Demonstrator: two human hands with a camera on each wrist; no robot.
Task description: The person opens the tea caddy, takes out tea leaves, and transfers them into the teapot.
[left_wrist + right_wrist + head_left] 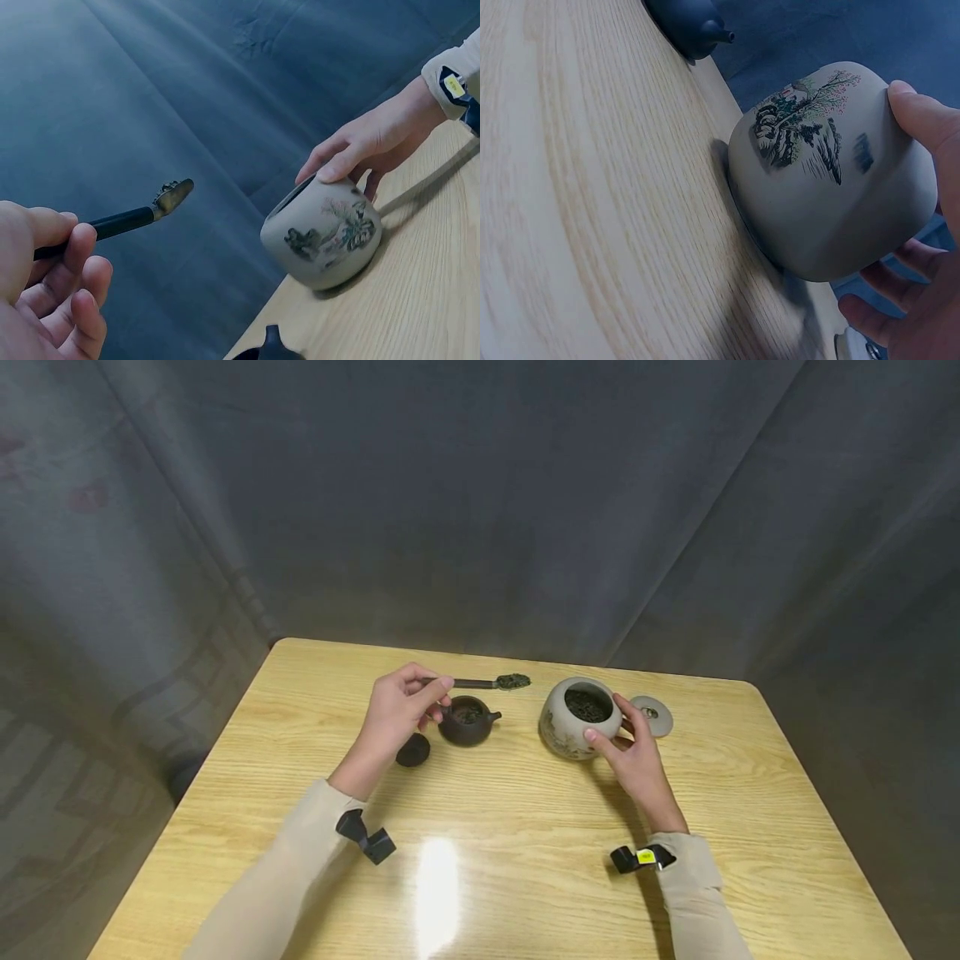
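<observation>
Scoop (486, 684), likely light and easily spilled, hangs near the teapot (465, 733), left hand (405, 708) pinching its handle, the best hold; right hand (636, 762) grips the probably breakable jar (558, 728) near its mouth, beside the lid (658, 720).

From the teapot (463, 734) on the worktop (517, 827): pot lid (413, 750) at eight o'clock, jar (558, 727) at three — jar lid (660, 720) just beyond it, also at three. Leaves (588, 706) lie in the jar and on the scoop (474, 684), its head (174, 199) at two; a curtain (480, 510) hangs behind, at twelve.
</observation>
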